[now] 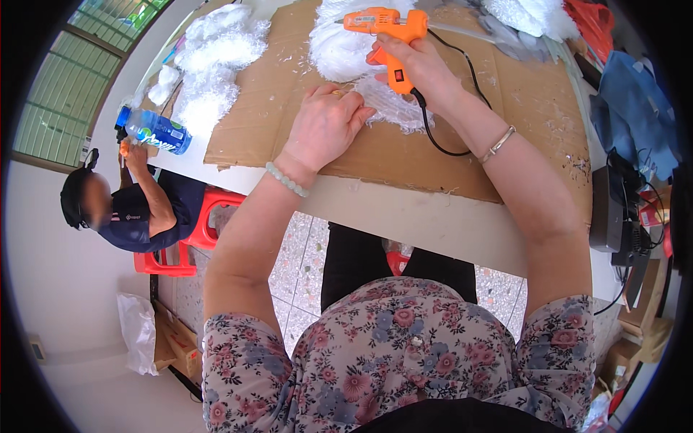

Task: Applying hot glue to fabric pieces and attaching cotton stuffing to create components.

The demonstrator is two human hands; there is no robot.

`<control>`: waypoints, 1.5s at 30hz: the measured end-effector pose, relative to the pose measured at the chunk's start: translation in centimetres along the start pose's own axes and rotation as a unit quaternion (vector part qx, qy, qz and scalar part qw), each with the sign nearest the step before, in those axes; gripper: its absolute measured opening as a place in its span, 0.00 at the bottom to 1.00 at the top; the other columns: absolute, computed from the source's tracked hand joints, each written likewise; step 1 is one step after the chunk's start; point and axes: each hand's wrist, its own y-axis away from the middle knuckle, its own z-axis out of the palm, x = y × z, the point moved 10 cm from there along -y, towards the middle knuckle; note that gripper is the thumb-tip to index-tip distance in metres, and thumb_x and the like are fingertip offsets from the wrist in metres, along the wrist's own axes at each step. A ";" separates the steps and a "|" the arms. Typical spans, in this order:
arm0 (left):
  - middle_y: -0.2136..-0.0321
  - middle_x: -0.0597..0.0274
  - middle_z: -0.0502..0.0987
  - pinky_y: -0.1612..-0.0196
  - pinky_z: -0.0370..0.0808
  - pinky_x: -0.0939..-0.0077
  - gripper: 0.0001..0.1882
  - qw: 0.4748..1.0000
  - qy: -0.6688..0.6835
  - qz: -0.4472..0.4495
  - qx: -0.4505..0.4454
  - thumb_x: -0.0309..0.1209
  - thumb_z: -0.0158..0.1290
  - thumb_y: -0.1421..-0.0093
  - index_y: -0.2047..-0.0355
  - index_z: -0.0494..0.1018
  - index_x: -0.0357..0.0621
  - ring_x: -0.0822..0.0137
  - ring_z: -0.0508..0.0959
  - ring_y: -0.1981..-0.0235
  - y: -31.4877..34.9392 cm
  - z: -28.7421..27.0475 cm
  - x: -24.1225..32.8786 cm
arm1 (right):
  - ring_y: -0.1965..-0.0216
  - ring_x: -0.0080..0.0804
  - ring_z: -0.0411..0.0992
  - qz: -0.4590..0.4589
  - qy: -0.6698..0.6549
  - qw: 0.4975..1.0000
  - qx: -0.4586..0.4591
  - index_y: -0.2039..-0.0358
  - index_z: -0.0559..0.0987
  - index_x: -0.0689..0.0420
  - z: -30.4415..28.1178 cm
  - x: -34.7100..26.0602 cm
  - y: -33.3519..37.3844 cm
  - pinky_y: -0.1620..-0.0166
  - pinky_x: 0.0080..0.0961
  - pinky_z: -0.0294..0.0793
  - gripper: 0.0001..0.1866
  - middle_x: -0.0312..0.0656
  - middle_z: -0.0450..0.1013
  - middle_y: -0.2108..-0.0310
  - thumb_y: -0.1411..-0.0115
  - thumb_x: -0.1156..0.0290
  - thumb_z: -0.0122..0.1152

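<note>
Up at the desk [433, 216], the person's right hand [415, 65] is wrapped around the handle of an orange hot glue gun [382, 29], fingers closed on the grip, with the nozzle pointing toward the person's left. A black cord [440, 137] runs from the base of the handle, loops across the cardboard and curls back near the right wrist, which wears a thin metal bangle [498, 144].

The left hand [328, 123] lies palm-down, fingers curled and pressing on a flat piece of white feathery material [393, 105] that rests on a brown cardboard sheet [274, 101] covering much of the desk. That white piece sits just beneath the glue gun, between the two hands. A pale green bead bracelet [286, 179] circles the left wrist.

A larger mound of the same white fluff [339, 43] lies just behind the gun, and more white tufts [213, 65] are heaped at the far left of the cardboard. Small white scraps are scattered over the sheet.

At the left end of the desk another person sits on a red plastic stool [180, 252], one hand on a blue plastic bottle [155, 130] lying on its side. Blue cloth [635, 108] and dark equipment [621, 209] crowd the right edge.
</note>
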 end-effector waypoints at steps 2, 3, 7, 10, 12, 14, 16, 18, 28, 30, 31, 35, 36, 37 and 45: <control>0.81 0.58 0.75 0.59 0.69 0.61 0.11 1.000 -0.012 0.007 0.002 0.38 0.54 0.45 0.78 0.72 0.45 0.56 0.75 0.69 -0.2 -0.1 0.5 | 0.61 0.31 0.73 0.011 0.003 1.000 -0.004 0.49 0.67 0.60 0.3 1.2 0.0 0.61 0.25 0.76 0.25 0.41 0.70 0.57 0.39 0.56 0.53; 0.81 0.58 0.75 0.59 0.69 0.61 0.11 1.000 -0.011 0.006 0.001 0.38 0.54 0.45 0.78 0.72 0.45 0.56 0.75 0.69 -0.2 -0.2 0.4 | 0.61 0.31 0.73 0.021 0.004 1.000 -0.011 0.49 0.67 0.60 0.6 1.7 0.1 0.61 0.24 0.76 0.24 0.41 0.70 0.58 0.39 0.56 0.53; 0.79 0.55 0.76 0.63 0.71 0.61 0.10 0.996 0.076 -0.046 -0.001 0.35 0.54 0.44 0.76 0.74 0.40 0.53 0.75 0.70 0.2 -0.6 -1.0 | 0.59 0.30 0.73 0.001 -0.008 0.999 0.035 0.50 0.68 0.61 -0.9 -1.4 2.3 0.62 0.25 0.78 0.23 0.41 0.71 0.59 0.38 0.58 0.52; 0.78 0.52 0.76 0.67 0.72 0.61 0.10 0.985 0.145 -0.091 -0.009 0.33 0.53 0.44 0.75 0.74 0.38 0.50 0.75 0.71 0.3 -0.7 -1.9 | 0.61 0.31 0.74 0.015 -0.001 0.999 0.031 0.50 0.68 0.61 -1.8 -1.5 3.9 0.61 0.26 0.79 0.22 0.41 0.71 0.59 0.38 0.58 0.51; 0.78 0.50 0.75 0.69 0.72 0.61 0.10 0.982 0.156 -0.103 -0.020 0.32 0.53 0.44 0.74 0.74 0.37 0.49 0.74 0.72 0.2 -0.5 -2.1 | 0.62 0.31 0.74 -0.016 -0.011 0.999 0.041 0.51 0.68 0.62 -2.5 -0.9 4.4 0.61 0.26 0.78 0.22 0.41 0.71 0.59 0.38 0.58 0.51; 0.79 0.49 0.75 0.70 0.72 0.65 0.11 0.989 0.131 -0.068 -0.016 0.34 0.53 0.43 0.72 0.76 0.38 0.52 0.75 0.74 0.0 -0.7 -1.5 | 0.61 0.30 0.74 0.011 -0.007 1.000 0.027 0.51 0.68 0.62 -2.4 0.3 5.5 0.60 0.26 0.78 0.21 0.41 0.71 0.60 0.38 0.59 0.51; 0.79 0.51 0.76 0.70 0.72 0.68 0.12 0.973 0.170 -0.152 -0.027 0.36 0.54 0.43 0.71 0.76 0.38 0.55 0.76 0.75 0.2 -0.4 -3.0 | 0.59 0.28 0.72 0.048 -0.016 0.998 0.023 0.50 0.68 0.62 -2.3 1.0 6.1 0.59 0.27 0.78 0.21 0.41 0.70 0.60 0.37 0.61 0.51; 0.79 0.52 0.76 0.70 0.73 0.71 0.13 0.949 0.206 -0.234 -0.039 0.37 0.54 0.42 0.69 0.77 0.37 0.58 0.76 0.76 0.6 0.1 -4.8 | 0.60 0.28 0.73 0.036 -0.045 0.998 0.025 0.50 0.68 0.62 -2.8 1.5 6.1 0.59 0.25 0.78 0.21 0.41 0.70 0.59 0.37 0.61 0.50; 0.75 0.56 0.79 0.65 0.73 0.72 0.17 0.923 0.122 -0.358 -0.070 0.41 0.56 0.46 0.67 0.78 0.38 0.63 0.78 0.72 -0.7 2.2 -10.5 | 0.63 0.30 0.74 0.033 -0.035 0.998 0.033 0.50 0.69 0.62 -2.2 1.4 6.5 0.63 0.22 0.75 0.23 0.40 0.71 0.62 0.37 0.57 0.51; 0.74 0.56 0.79 0.63 0.73 0.71 0.18 0.919 0.087 -0.360 -0.132 0.42 0.56 0.47 0.67 0.78 0.38 0.62 0.78 0.71 -0.8 3.4 -10.3 | 0.64 0.31 0.75 0.023 -0.036 0.998 0.039 0.51 0.70 0.62 -2.2 1.5 6.4 0.63 0.22 0.74 0.23 0.40 0.72 0.63 0.38 0.56 0.51; 0.74 0.56 0.79 0.63 0.73 0.70 0.18 0.914 0.099 -0.362 -0.151 0.42 0.56 0.48 0.68 0.78 0.38 0.61 0.78 0.70 -0.8 4.1 -10.0 | 0.64 0.31 0.75 0.021 -0.038 0.998 0.041 0.51 0.70 0.62 -2.4 1.6 6.3 0.63 0.22 0.74 0.23 0.40 0.72 0.63 0.38 0.56 0.51; 0.77 0.63 0.77 0.68 0.70 0.76 0.18 0.904 0.117 -0.369 -0.183 0.40 0.57 0.47 0.68 0.77 0.35 0.73 0.73 0.74 -0.7 5.3 -9.6 | 0.64 0.32 0.75 0.014 -0.046 0.998 0.041 0.51 0.70 0.62 -2.4 1.7 6.3 0.63 0.22 0.74 0.23 0.41 0.72 0.62 0.37 0.56 0.50; 0.77 0.63 0.77 0.68 0.70 0.76 0.18 0.904 0.115 -0.369 -0.183 0.40 0.57 0.47 0.68 0.77 0.35 0.73 0.73 0.74 -0.5 5.4 -9.9 | 0.64 0.32 0.75 0.018 -0.048 0.998 0.044 0.52 0.70 0.62 -2.3 1.6 6.4 0.62 0.22 0.74 0.22 0.41 0.72 0.62 0.37 0.56 0.50; 0.76 0.65 0.77 0.70 0.70 0.77 0.17 0.889 0.173 -0.395 -0.155 0.39 0.57 0.46 0.68 0.77 0.35 0.75 0.73 0.74 0.1 5.5 -10.7 | 0.64 0.32 0.75 0.016 -0.049 0.998 0.043 0.52 0.70 0.62 -2.4 1.6 6.4 0.62 0.22 0.74 0.22 0.41 0.72 0.62 0.37 0.56 0.50; 0.76 0.70 0.75 0.72 0.67 0.87 0.08 0.868 0.317 -0.382 -0.020 0.28 0.56 0.44 0.68 0.77 0.35 0.82 0.70 0.76 -0.9 2.4 -7.2 | 0.62 0.28 0.72 -0.008 -0.088 0.995 0.044 0.51 0.68 0.61 -3.0 1.5 6.4 0.59 0.26 0.76 0.21 0.41 0.70 0.61 0.37 0.59 0.49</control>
